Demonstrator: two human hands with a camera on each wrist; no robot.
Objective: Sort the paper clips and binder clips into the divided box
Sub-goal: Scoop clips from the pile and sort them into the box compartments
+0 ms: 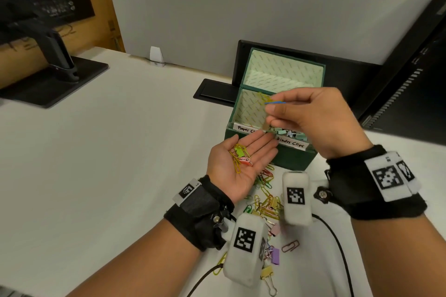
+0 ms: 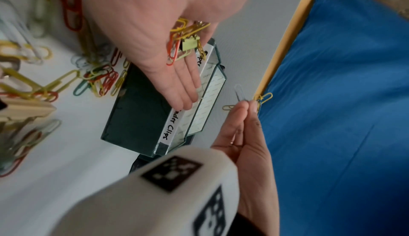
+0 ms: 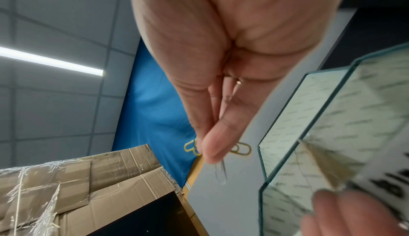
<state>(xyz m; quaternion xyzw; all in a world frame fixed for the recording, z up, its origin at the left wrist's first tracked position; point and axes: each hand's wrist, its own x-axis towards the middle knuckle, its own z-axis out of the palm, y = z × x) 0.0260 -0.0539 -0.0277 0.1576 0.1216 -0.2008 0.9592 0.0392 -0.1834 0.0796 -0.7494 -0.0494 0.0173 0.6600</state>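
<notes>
The green divided box (image 1: 287,159) is stood open on the desk, the left hand (image 1: 237,167) is held flat before it, palm up under loose clips (image 1: 240,158), and above it paper clips (image 2: 247,99) are pinched by the right hand (image 1: 313,119).

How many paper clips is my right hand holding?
3, pinched in the right hand: a yellow paper clip, a silvery paper clip, an olive paper clip. Others may hide between the fingers.
</notes>
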